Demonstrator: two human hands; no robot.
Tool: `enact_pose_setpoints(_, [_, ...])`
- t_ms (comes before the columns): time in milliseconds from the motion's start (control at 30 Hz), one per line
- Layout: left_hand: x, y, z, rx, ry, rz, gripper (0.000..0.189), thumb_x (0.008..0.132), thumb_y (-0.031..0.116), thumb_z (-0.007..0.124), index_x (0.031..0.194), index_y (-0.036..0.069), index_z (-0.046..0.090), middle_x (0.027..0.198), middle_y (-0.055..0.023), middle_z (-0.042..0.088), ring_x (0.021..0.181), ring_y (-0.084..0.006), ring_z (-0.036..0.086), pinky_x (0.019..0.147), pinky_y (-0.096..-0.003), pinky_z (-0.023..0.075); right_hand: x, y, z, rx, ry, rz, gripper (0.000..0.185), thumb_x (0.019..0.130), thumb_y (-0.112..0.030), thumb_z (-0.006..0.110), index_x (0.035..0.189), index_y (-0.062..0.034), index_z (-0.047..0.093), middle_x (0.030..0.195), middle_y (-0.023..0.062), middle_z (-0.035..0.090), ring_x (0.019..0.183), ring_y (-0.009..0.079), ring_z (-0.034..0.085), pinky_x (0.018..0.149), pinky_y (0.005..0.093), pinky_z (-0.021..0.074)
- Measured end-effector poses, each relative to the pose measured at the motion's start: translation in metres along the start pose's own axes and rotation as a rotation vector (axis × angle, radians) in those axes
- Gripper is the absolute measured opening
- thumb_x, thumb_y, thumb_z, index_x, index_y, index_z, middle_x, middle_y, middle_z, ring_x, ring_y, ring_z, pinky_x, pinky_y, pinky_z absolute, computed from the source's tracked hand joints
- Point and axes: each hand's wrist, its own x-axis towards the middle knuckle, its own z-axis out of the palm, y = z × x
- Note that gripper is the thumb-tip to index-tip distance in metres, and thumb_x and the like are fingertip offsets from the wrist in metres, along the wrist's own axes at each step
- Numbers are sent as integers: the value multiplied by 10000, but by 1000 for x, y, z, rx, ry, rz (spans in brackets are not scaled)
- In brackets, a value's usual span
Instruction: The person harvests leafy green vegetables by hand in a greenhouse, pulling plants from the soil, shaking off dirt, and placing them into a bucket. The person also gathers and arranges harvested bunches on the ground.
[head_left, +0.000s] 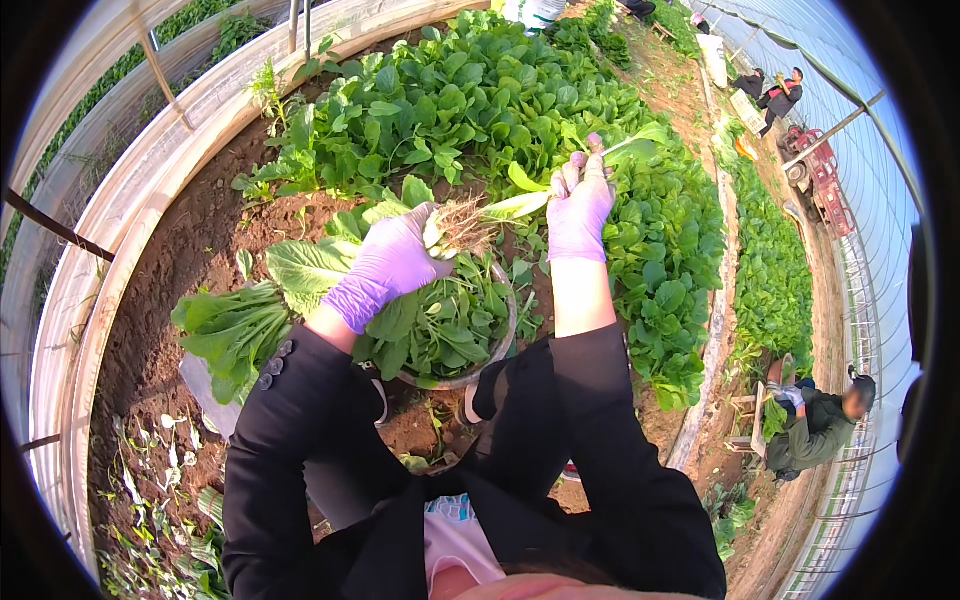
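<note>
My left hand (397, 255), in a purple glove, grips a bunch of leafy greens by the stems, the pale roots (466, 225) pointing right and the broad leaves (307, 266) spreading left. In a matching glove, my right hand (581, 206) holds a few loose leaves (525, 204) whose pale stalks stick out on both sides of the fist. Below the hands, between my feet, stands a round tub (504, 330) filled with small green leaves (457, 322). A pile of long-stemmed greens (232, 330) lies left of the tub.
Dense rows of greens (480, 97) grow ahead and to the right. A plastic-sheeted wall (142, 157) curves along the left. Discarded leaves (161, 480) litter the soil at lower left. At right a person (817, 431) sits beside the bed; a red vehicle (817, 176) and other people stand farther off.
</note>
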Motion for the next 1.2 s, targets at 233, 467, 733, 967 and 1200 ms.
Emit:
enact_pose_setpoints(233, [-2,-2,-28,-772,-32,-93,613,656,139,852,1194,18,582,1066,-68,693,965,-154,657,918,-314,502,-3,-7,-5,-885,-59,194,420,956,-126,553,1367,-104,467,984,80,659,637,116,553,574,248,482])
enact_pose_setpoints(467, [5,-7,-30,-910,-175,-53,545,712,19,796,1203,-5,560,1056,-103,690,959,-186,671,899,-329,527,-35,34,8,-218,-733,386,493,984,-157,521,1433,-1,389,1383,166,499,1294,265,473,1083,406,380])
enact_pose_setpoints(733, [11,-14,-27,-1308,49,-53,419,737,7,779,1122,4,614,971,-73,701,844,-164,686,800,-321,556,-64,28,44,-742,-617,220,372,945,-87,616,1305,-18,554,1129,47,638,989,114,596,885,248,484])
enact_pose_setpoints(967, [9,0,-16,-1193,256,-66,316,776,53,761,1067,4,648,953,-55,700,826,-144,675,769,-297,546,-81,60,12,-1022,-949,-212,648,922,-221,667,1453,-18,354,1419,152,472,1264,237,504,1060,335,384])
enact_pose_setpoints(1200, [5,13,13,-1397,169,206,1129,637,-7,874,1507,53,157,1370,-89,484,1248,-177,476,1065,-339,393,-104,52,18,-1016,-833,77,895,720,-62,833,1436,-33,297,1294,117,548,1161,211,561,993,346,458])
